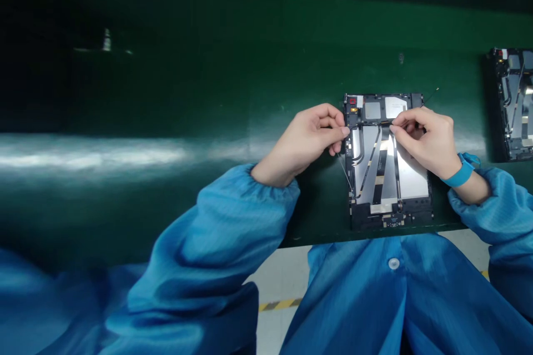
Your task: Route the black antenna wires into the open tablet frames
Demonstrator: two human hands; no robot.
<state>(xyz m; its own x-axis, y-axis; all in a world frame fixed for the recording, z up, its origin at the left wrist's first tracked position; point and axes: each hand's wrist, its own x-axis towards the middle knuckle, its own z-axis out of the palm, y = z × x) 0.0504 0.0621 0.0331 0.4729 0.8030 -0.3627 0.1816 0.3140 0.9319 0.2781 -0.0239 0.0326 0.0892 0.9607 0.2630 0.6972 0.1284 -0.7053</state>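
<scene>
An opened tablet (410, 177), its inner parts facing up, lies on the green bench near its front edge. My left hand (318, 130) is at the upper left side of the tablet, thumb and forefinger pinched together. A thin cable (345, 171) runs from under those fingers down to the tablet's lower left. My right hand (428, 133) rests over the upper right part, with thumb and fingertip closed at the top of the black flat cable (380, 172). What those fingertips hold is hidden. Beyond this hand a thin wire (431, 95) sticks out past the tablet's upper right corner.
A second opened tablet (516, 105) lies at the right edge of view, partly cut off. The green bench (208, 94) stretches left with a bright reflection across it. Blue sleeved clothing (54, 305) shows at the lower left. Below is a pale floor with yellow-black tape (280, 305).
</scene>
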